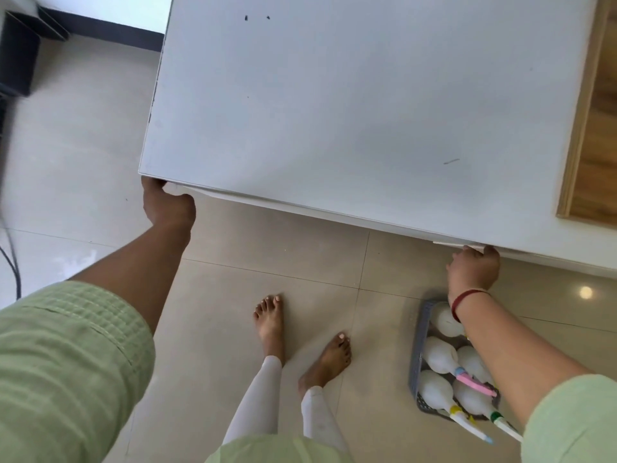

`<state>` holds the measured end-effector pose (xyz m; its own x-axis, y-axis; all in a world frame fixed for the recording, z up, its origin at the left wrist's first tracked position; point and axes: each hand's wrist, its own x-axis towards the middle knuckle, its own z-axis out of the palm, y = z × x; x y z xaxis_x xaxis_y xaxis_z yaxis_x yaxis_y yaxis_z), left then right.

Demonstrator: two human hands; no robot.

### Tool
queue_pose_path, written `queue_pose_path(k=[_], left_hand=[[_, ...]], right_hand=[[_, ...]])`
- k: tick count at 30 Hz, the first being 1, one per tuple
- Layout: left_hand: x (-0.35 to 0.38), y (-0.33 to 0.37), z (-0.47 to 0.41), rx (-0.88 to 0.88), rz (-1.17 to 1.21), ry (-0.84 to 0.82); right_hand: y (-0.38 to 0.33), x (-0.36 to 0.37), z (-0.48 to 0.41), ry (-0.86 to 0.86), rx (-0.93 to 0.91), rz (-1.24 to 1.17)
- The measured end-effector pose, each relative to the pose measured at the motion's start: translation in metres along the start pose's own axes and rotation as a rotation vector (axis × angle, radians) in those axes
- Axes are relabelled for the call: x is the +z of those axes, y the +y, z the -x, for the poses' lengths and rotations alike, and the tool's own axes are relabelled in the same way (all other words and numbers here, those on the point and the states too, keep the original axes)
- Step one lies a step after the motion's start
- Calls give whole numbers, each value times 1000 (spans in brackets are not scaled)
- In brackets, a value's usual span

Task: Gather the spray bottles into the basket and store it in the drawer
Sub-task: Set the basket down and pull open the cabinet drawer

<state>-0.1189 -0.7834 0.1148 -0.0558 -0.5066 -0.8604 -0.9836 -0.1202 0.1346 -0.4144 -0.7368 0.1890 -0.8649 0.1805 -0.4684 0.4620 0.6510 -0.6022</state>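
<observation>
A grey basket stands on the floor at the lower right, holding several white spray bottles with coloured nozzles; my right forearm hides part of it. My left hand grips under the near left corner of the white table top, fingers curled round the drawer front's edge. My right hand grips the same front edge further right, just above the basket. The drawer itself is hidden beneath the top.
My bare feet stand on the beige tiled floor between the two hands. A wooden board lies on the table's right side. A black box and cables sit at the far left.
</observation>
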Motion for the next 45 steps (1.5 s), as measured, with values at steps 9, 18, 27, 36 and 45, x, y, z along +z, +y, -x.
queue_pose_path(k=[9,18,27,36,45], left_hand=[[-36,-11,-14,58,-115,50],[-65,-12,-22,236,-357,80],[-273,-89,-1,279,-15,474],[-249,-147,33,227,-310,384],[-239,-120,84,413,-303,566]], right_hand=[[21,12,10,-132,-122,103],[22,9,31,-204,-50,96],[46,-42,46,-147,586,-683],[97,-105,60,-107,657,-871],[129,-133,74,-241,657,-550]])
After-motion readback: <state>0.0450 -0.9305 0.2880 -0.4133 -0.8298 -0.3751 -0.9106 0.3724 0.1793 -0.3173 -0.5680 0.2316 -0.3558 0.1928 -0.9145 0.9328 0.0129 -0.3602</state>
